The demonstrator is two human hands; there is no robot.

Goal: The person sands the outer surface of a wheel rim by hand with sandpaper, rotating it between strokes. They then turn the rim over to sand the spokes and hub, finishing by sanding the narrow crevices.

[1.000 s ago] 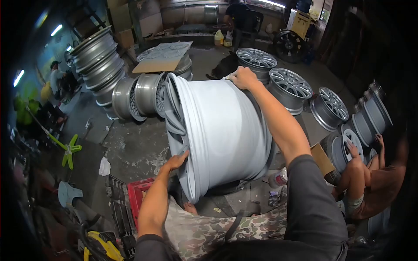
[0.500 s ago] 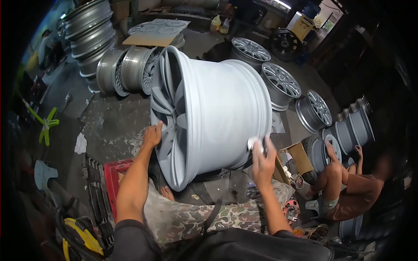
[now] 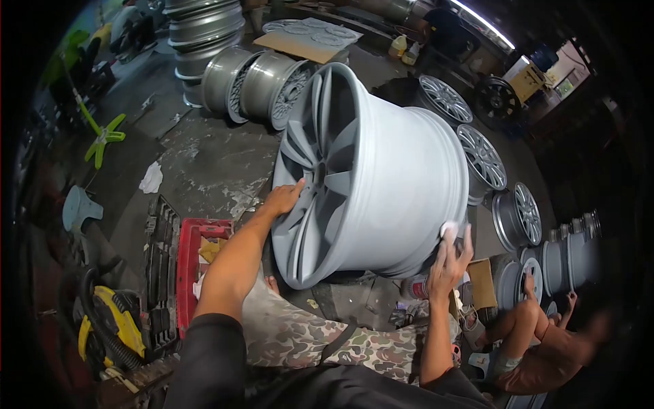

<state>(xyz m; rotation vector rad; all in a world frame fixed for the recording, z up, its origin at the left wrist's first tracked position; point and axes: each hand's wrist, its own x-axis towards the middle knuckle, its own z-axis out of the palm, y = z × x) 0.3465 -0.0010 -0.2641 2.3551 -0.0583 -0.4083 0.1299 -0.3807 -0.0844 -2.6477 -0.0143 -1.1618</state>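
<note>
A large grey-white wheel rim [image 3: 409,177] stands on its edge before me, its spoked face turned to the left. My left hand [image 3: 285,196] grips a spoke near the hub, its fingertips partly hidden among the spokes. At the rim's right lower edge, my right hand [image 3: 446,266] holds a small white pad [image 3: 449,230] against or very near the barrel. That hand is slightly blurred, with some fingers extended. Below it, a can [image 3: 414,288] is partly visible behind the wrist.
A red toolbox [image 3: 187,273] lies open at left, near a yellow-and-black machine [image 3: 116,320]. More rims [image 3: 484,153] stand behind and to the right, with a stack [image 3: 204,41] at back left. A co-worker [image 3: 545,354] sits at right, one hand near another rim.
The view has swung, so everything sits differently in frame. My left hand has moved inward over the spokes towards the hub. My right hand still holds the pad at the rim's right edge.
</note>
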